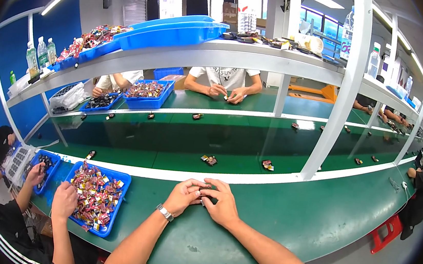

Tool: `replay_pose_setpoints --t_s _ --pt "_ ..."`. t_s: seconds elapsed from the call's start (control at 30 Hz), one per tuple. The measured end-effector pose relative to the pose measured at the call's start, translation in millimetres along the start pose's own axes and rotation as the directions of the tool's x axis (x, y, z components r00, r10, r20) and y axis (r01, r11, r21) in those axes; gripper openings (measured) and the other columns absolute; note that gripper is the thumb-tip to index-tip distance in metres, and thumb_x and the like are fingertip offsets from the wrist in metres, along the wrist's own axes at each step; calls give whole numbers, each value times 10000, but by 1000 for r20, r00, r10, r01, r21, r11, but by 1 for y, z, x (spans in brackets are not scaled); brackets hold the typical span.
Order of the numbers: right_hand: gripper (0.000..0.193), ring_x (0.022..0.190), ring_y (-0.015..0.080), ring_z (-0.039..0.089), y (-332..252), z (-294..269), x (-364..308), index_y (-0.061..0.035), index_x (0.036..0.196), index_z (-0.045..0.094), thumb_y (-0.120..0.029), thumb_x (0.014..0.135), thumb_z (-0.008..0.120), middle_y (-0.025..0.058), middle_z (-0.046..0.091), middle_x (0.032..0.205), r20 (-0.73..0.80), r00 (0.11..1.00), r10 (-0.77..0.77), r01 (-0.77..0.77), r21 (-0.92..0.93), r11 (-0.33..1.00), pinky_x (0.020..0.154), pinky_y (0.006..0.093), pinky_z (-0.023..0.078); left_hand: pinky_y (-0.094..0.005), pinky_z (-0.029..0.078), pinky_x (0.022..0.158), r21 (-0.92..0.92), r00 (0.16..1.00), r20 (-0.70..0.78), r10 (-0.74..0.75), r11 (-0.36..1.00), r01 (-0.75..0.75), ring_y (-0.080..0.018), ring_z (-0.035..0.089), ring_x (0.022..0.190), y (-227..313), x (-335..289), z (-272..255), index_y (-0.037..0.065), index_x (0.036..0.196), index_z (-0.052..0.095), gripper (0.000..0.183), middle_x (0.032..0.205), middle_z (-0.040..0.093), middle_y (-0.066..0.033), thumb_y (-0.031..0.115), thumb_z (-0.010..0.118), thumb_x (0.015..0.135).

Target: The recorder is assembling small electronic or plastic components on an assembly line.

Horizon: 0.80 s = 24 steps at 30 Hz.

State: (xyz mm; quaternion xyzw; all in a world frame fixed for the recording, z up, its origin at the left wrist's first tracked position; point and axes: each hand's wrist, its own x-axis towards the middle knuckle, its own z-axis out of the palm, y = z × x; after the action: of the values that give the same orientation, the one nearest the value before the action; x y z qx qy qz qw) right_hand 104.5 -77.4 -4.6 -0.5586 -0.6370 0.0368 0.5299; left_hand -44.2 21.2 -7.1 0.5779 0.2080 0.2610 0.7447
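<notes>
My left hand (183,197) and my right hand (221,203) meet over the green bench, both closed around a small dark part (206,189). Fingers cover most of it, so its exact kind cannot be made out. A watch (164,212) is on my left wrist. To the left stands a blue tray (125,190) heaped with small reddish-brown electronic pieces (95,199) bearing white and yellow bits. A co-worker's hand (64,200) is at that tray's left edge, apart from mine.
Beyond a white rail (248,177), a green conveyor belt (180,139) carries scattered small assemblies (209,160). A white post (336,98) holds up a shelf with blue trays (170,32) and bottles. Another person works across the belt. A cable (404,189) lies at the right bench end.
</notes>
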Motion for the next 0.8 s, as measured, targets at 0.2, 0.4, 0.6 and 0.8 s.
replay_pose_setpoints --t_s 0.2,0.4,0.6,0.8 --pt "194 1162 300 532 -9 -4 0 -59 960 705 -45 767 701 93 600 1219 24 1000 -3 2 35 999 953 391 469 -327 543 900 -69 999 -25 31 997 -33 -177 620 1075 -2 -1 5 34 1180 521 229 1203 618 -99 59 560 956" --pt "150 946 254 586 -8 -7 9 -55 898 681 -24 754 709 75 607 1005 -50 989 -140 134 -117 984 761 349 515 -348 540 926 -92 1000 4 4 996 -4 -173 616 1071 -2 -1 2 37 1209 502 240 1175 623 -97 57 527 971" --pt "138 853 243 598 -8 -7 10 -61 848 662 -24 729 723 60 605 907 -50 981 -185 171 -209 963 706 344 515 -351 539 930 -72 1000 -3 -17 997 17 -177 613 1078 1 0 5 40 1212 496 240 1164 626 -101 48 515 973" --pt "140 844 243 599 -8 -4 8 -64 861 667 -48 735 726 59 605 898 -21 980 -196 182 -283 942 706 347 522 -346 541 927 -83 1000 -5 -20 996 20 -168 615 1070 -2 0 2 42 1220 496 247 1162 629 -91 36 503 974"
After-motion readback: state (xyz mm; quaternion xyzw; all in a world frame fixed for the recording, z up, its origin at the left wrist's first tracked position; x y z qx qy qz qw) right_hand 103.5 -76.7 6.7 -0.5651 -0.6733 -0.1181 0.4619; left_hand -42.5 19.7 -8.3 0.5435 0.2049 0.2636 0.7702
